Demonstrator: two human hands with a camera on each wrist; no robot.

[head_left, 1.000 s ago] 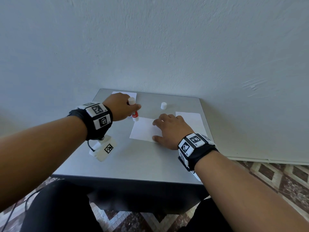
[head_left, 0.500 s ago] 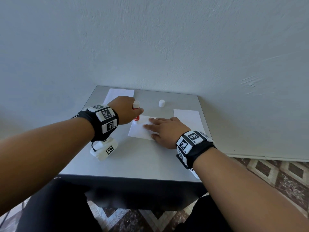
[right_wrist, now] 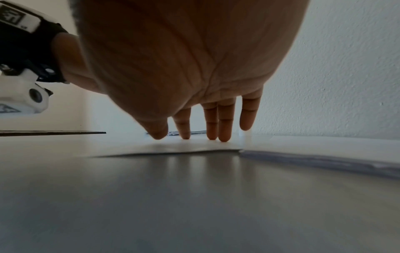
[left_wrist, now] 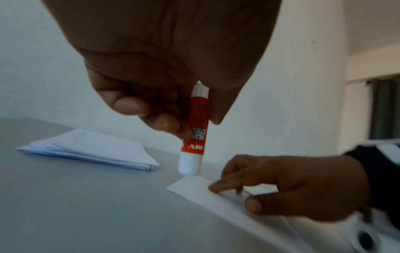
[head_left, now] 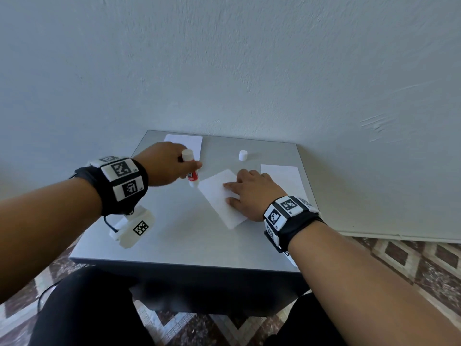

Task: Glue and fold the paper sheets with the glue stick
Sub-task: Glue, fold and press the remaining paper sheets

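My left hand [head_left: 166, 164] [left_wrist: 173, 95] grips a red and white glue stick [head_left: 192, 174] [left_wrist: 195, 137], held upright with its tip down at the far left corner of a white paper sheet [head_left: 219, 198] [left_wrist: 205, 191]. That sheet lies turned at an angle in the middle of the grey table [head_left: 179, 236]. My right hand [head_left: 249, 191] [right_wrist: 205, 125] lies flat on the sheet, with straight fingers [right_wrist: 224, 130] pressing it down. The glue stick's white cap [head_left: 242, 155] stands apart near the back of the table.
A stack of white sheets [head_left: 189, 143] [left_wrist: 90, 150] lies at the back left corner. Another stack [head_left: 284, 178] [right_wrist: 324, 154] lies at the right, beside my right hand. A wall rises right behind the table. The floor is patterned tile [head_left: 411, 258].
My right hand has turned the sheet so it lies at an angle. The left hand has kept the glue stick upright beside the sheet's far left corner.
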